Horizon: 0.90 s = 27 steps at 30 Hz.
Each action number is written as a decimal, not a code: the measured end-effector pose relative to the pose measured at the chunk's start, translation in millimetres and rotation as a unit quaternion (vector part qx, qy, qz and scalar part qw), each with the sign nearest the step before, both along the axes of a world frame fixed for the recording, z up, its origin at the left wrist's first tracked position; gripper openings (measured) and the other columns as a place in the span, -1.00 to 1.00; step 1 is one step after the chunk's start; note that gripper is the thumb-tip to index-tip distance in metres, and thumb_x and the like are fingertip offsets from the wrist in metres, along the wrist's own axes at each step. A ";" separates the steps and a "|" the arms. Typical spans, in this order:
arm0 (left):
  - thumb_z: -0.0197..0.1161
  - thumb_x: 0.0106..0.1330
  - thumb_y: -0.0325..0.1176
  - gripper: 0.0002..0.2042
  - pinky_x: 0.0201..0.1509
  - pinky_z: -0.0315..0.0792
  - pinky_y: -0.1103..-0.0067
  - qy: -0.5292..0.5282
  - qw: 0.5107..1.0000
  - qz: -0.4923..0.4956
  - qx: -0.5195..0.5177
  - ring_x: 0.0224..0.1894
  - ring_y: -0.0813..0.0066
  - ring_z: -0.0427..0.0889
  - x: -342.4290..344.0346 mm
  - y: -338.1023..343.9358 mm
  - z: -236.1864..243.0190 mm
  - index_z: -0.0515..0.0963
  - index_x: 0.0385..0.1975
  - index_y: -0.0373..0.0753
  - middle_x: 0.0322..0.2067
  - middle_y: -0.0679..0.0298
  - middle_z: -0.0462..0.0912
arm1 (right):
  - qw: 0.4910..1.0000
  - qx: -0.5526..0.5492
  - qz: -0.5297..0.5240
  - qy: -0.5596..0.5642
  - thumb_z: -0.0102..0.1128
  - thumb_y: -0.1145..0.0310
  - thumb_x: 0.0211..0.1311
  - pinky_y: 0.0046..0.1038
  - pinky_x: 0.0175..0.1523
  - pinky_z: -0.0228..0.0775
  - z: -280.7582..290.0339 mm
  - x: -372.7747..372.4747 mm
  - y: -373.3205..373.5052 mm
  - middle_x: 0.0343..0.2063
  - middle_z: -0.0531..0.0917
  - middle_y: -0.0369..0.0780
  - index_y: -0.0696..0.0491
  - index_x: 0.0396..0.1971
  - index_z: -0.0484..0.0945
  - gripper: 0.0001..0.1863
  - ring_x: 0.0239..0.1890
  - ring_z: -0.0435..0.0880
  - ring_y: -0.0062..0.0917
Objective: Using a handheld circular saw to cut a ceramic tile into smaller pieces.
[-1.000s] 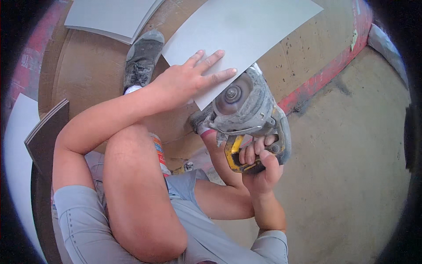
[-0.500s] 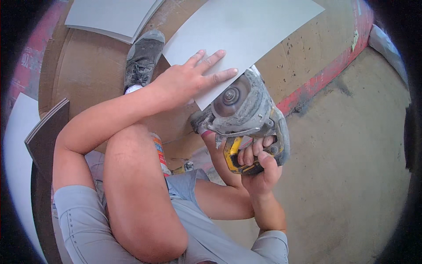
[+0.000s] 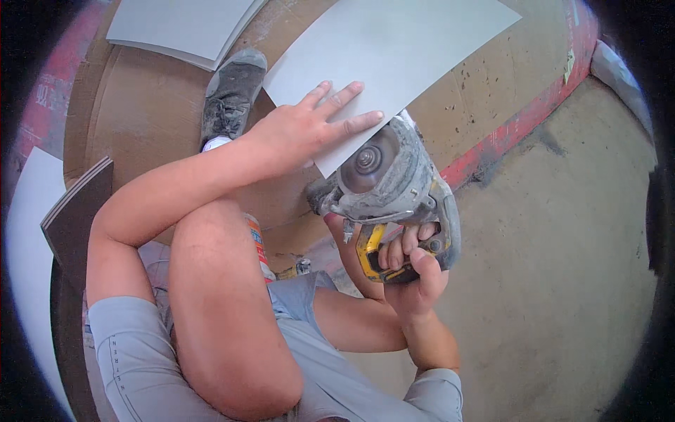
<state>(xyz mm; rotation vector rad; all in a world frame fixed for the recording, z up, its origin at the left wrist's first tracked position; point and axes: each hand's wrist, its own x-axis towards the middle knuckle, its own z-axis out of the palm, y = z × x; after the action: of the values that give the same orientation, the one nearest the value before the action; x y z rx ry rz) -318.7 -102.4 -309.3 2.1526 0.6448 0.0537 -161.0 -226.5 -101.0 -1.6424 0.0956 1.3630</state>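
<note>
My right hand [image 3: 415,271] is wrapped round the yellow and black handle of a dusty handheld circular saw [image 3: 422,165]. Its round blade [image 3: 366,159], dulled by dust or motion, lies against the edge of a white tile-like panel [image 3: 394,53]. On that panel's near corner my left hand [image 3: 309,126] rests with fingers spread, their tips close to the saw's guard. Whether the blade is cutting into the edge I cannot tell.
Cardboard [image 3: 155,98] lies beneath, with a red strip [image 3: 520,130] along its right edge. More white panels [image 3: 183,28] are stacked at the far left. Dark-backed panels [image 3: 81,204] lean at the left. My shoe [image 3: 235,91] is beside the panel; a tube [image 3: 256,243] lies by my knee.
Almost nothing differs. The saw has shifted very slightly left, and my left hand stays in the same place on the panel.
</note>
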 end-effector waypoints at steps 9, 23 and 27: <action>0.47 -0.06 -0.54 0.09 0.21 0.62 0.24 -0.001 1.000 -0.011 -0.028 0.41 -0.22 0.32 -1.6 5.5 7.2 0.06 0.53 0.31 0.57 0.14 -0.06 | 1.000 -0.006 0.008 -0.006 0.11 0.42 0.19 -0.34 -0.29 0.38 2.5 -1.7 -0.3 -0.41 0.38 -0.29 0.04 -0.09 0.29 -0.69 -0.48 0.43 -0.52; 0.47 -0.09 -0.58 0.13 0.23 0.61 0.25 0.004 1.000 -0.006 -0.020 0.40 -0.21 0.34 -2.6 -1.3 3.5 0.05 0.53 0.33 0.57 0.15 -0.06 | 1.000 -0.012 0.002 0.008 0.13 0.42 0.18 -0.35 -0.29 0.36 3.1 -5.9 -7.4 -0.45 0.36 -0.29 0.04 -0.11 0.28 -0.69 -0.49 0.42 -0.53; 0.52 -0.17 -0.58 0.19 0.23 0.60 0.23 -0.009 1.000 0.004 -0.010 0.40 -0.21 0.33 -7.4 -5.1 -2.4 0.03 0.53 0.34 0.57 0.16 -0.07 | 1.000 -0.014 0.012 0.000 0.11 0.43 0.18 -0.34 -0.29 0.36 0.8 -11.1 -6.9 -0.44 0.36 -0.30 0.04 -0.10 0.28 -0.69 -0.49 0.41 -0.53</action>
<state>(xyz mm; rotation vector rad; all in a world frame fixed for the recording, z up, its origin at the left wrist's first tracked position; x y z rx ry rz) -326.0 -107.5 -311.7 2.1292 0.6396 0.0714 -172.1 -233.3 -100.2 -1.6707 0.0955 1.3857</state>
